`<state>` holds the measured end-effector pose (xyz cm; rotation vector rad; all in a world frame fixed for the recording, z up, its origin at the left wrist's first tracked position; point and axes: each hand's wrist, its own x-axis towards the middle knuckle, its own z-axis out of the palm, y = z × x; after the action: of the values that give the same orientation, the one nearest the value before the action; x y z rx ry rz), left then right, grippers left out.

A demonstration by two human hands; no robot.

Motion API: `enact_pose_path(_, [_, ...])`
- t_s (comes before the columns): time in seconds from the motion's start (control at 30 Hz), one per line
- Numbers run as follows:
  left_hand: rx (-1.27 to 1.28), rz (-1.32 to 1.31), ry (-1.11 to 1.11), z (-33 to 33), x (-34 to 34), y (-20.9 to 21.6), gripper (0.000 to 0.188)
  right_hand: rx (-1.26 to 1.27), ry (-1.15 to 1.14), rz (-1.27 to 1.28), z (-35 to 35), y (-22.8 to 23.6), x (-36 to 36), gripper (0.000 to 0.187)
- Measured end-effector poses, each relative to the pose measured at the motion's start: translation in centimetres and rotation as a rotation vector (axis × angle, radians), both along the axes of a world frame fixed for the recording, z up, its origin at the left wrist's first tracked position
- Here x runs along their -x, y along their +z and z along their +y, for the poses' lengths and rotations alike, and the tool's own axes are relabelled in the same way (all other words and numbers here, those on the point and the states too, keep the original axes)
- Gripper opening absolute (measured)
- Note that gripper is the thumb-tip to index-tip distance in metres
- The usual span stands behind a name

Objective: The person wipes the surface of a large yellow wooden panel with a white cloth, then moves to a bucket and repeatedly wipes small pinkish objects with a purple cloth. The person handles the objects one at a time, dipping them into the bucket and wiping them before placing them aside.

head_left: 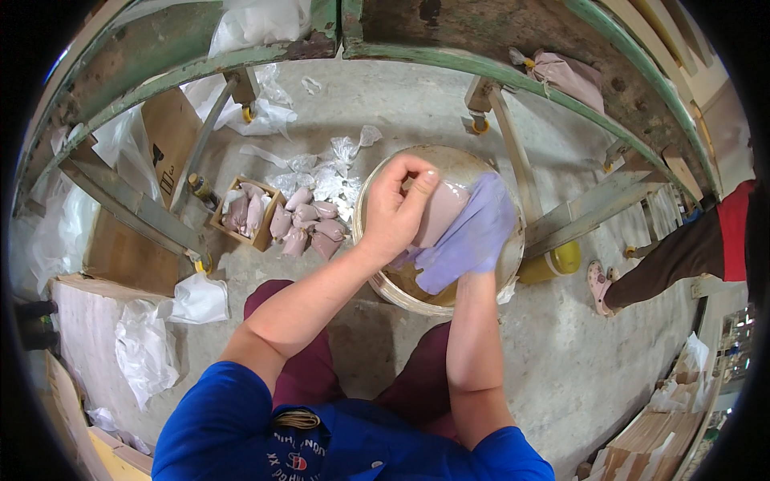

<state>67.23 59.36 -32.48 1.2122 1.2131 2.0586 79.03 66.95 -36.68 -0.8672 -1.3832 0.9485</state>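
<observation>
My left hand (395,215) is closed, with its thumb beside curled fingers, on a small plastic bag (441,215) of pinkish-mauve material. A lavender cloth (481,228) lies against the bag's right side and drapes over my right hand (476,282). Only the wrist end of that hand shows; its fingers are hidden under the cloth. Both hands are above a large round tub (387,287) with a pale, stained rim. To its left, several filled mauve bags (305,220) lie on the floor. More such bags stand in a small wooden box (261,239).
Crumpled clear plastic (341,152) lies behind the bags. A green-edged bench (449,60) on wheeled legs spans the far side, with a larger mauve bag (569,76) on it. Cardboard (132,248) leans at left. A yellow container (561,260) and a person's leg (666,264) are at right.
</observation>
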Motion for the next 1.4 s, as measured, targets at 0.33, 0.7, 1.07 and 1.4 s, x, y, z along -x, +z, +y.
enact_pose_path(0.33, [0.013,-0.207,0.074,0.9,0.9,-1.3,0.014,-0.370,0.013,-0.548,-3.9,3.7,2.4,0.026])
enact_pose_path(0.7, [0.353,-0.842,-0.587,0.4,-1.6,-1.5,0.036,-0.018,0.026,-0.065,-0.8,1.7,-1.9,0.015])
enact_pose_path(1.07, [0.307,-0.313,-0.259,1.4,-1.8,-2.2,0.034,-0.389,0.134,-0.476,-1.6,-0.7,1.1,0.046])
enact_pose_path(1.4, [0.292,-0.414,-0.117,1.7,0.0,-1.2,0.034,-0.480,-0.099,-0.466,-5.3,1.3,4.1,0.044])
